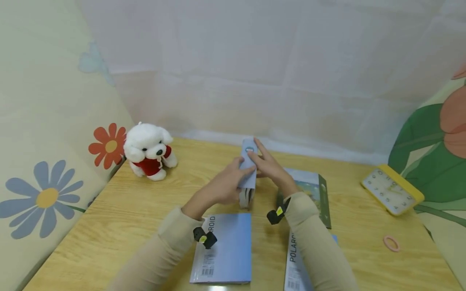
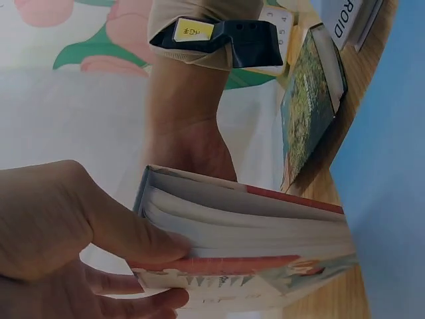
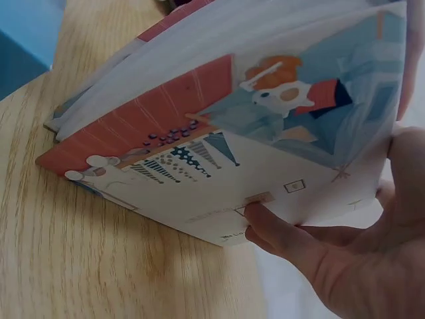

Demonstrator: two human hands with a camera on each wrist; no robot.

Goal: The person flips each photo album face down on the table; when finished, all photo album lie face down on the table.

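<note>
Two beige sleeves are reaching in from the near edge of the counter (image 1: 120,210) in the head view, crossing over two light blue Polaroid books (image 1: 223,252) that are lying flat there. Near the counter's middle, both hands are holding an illustrated paperback book (image 1: 248,171) upright on its lower edge. The left hand (image 1: 227,186) is curling its fingers round the left cover, while the right hand (image 1: 271,167) is gripping the right side. A white plush dog (image 1: 149,151) is sitting at the far left corner, a yellow clock (image 1: 393,189) is lying toward the right edge, and a pink hair tie (image 1: 391,243) is resting nearer.

From the left wrist, the thumb (image 2: 126,232) is pressing on the page block of the book (image 2: 246,229), with a green-covered book (image 2: 309,106) lying beyond.

From the right wrist, the fingers (image 3: 279,229) are pinching the cover's edge of the book (image 3: 219,153), whose pages are fanning slightly above the wood.

It looks light and flexible, with a smooth cover; holding both covers near the spine should keep it from flopping open.
</note>
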